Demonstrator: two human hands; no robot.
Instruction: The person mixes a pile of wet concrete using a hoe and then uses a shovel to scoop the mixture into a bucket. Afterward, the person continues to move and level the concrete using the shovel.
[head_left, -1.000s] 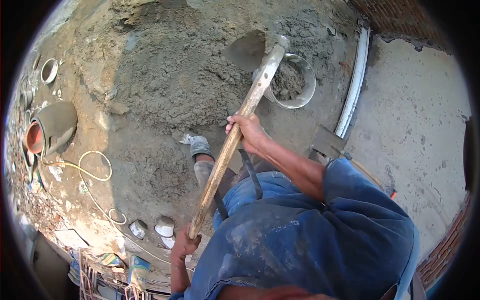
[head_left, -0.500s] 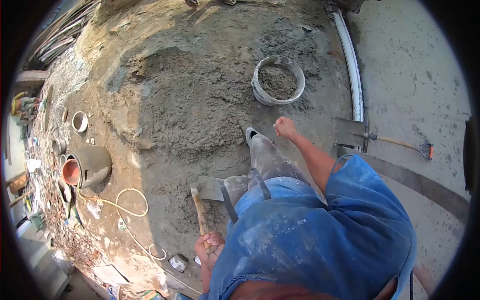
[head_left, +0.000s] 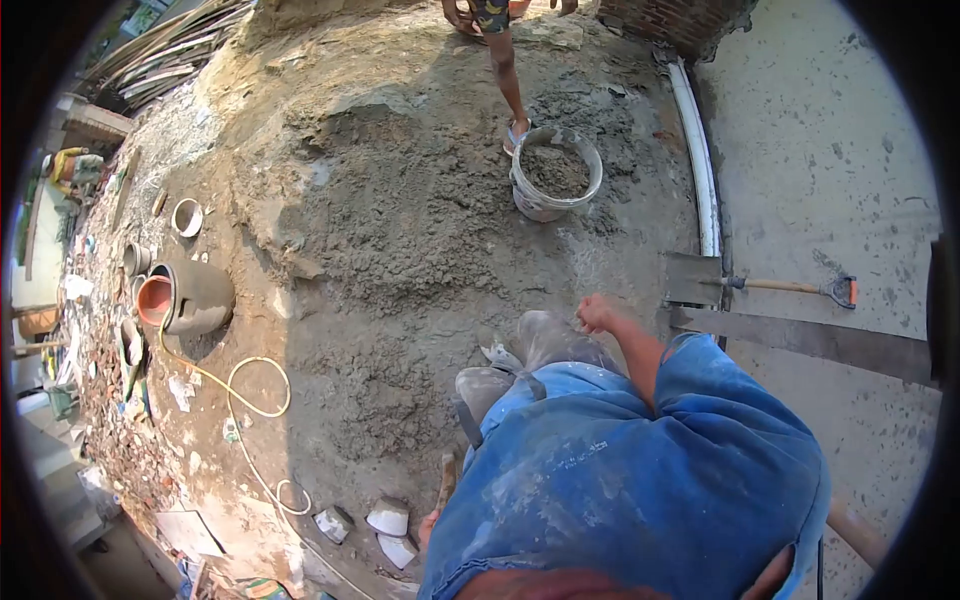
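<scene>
My left hand [head_left: 428,528] is mostly hidden by my blue shirt [head_left: 610,470]. It is closed around a wooden handle [head_left: 447,478], whose far end is out of sight. On the other side, my right hand [head_left: 595,313] hangs in the air in front of my knee, fingers curled in, nothing seen in it. Beyond it stands a whitish bucket [head_left: 540,205] with grey mortar [head_left: 555,172] inside. Wet mortar [head_left: 400,225] is spread over the ground ahead of me. At the right lies a shovel [head_left: 785,286] with a wooden shaft and orange-ended grip.
Another person's leg [head_left: 508,80] is beside the bucket's far side. A grey drum [head_left: 205,298] and a looping yellow hose [head_left: 232,385] lie left. White pieces [head_left: 388,517] rest near my left hand. A white pipe [head_left: 694,150] borders the right wall; a farther person [head_left: 75,170] is far left.
The other person's leg has come into view by the bucket. My left hand has drawn back toward my body with the handle, and the flat blade by my knee is out of sight.
</scene>
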